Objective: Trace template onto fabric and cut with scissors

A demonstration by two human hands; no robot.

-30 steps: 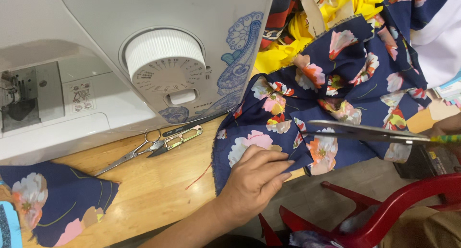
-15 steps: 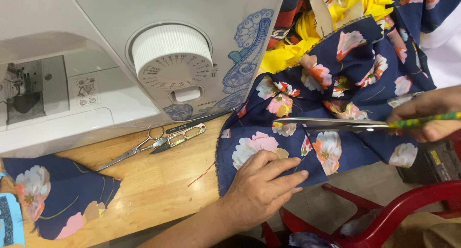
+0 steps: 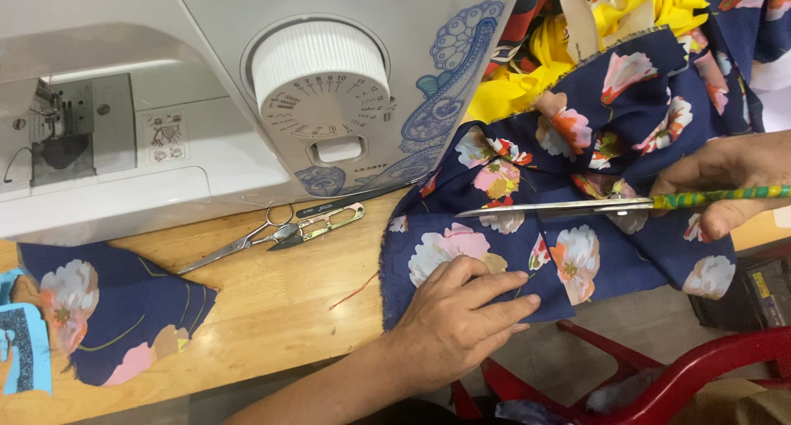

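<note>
Navy floral fabric (image 3: 577,252) under flat left hand (image 3: 457,326); right hand (image 3: 725,182) fingers closed around scissors (image 3: 577,206).

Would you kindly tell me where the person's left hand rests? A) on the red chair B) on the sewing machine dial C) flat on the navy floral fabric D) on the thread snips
C: the left hand lies flat on the navy floral fabric at the wooden table's edge, while the right hand holds the scissors.

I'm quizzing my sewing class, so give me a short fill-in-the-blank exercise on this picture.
1. The left hand presses flat on the navy ____ fabric.
2. The right hand holds long ____ over that fabric.
3. The small thread snips lie on the ____ table.
4. The white sewing machine carries a round ribbed ____.

Missing words: floral; scissors; wooden; dial
</note>
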